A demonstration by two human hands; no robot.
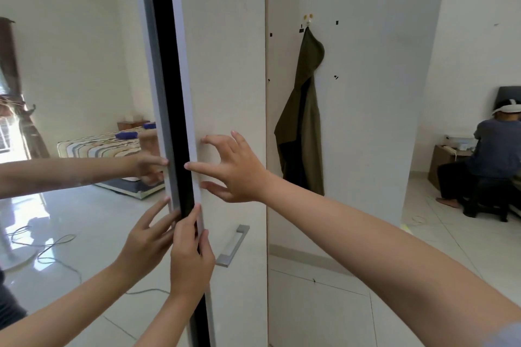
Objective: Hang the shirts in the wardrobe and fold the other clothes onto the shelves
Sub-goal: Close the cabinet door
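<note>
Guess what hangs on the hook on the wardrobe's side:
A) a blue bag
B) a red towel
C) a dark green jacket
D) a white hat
C, since a dark green jacket hangs from the small hook on the side panel of the wardrobe.

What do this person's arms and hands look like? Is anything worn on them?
Both forearms are bare. The right hand and the left hand show no gloves, rings, watch or bands. The only clothing is a bit of pale blue-grey sleeve high on the right arm, in the lower right corner. The second pair of arms on the left is a reflection in the mirrored door.
</note>
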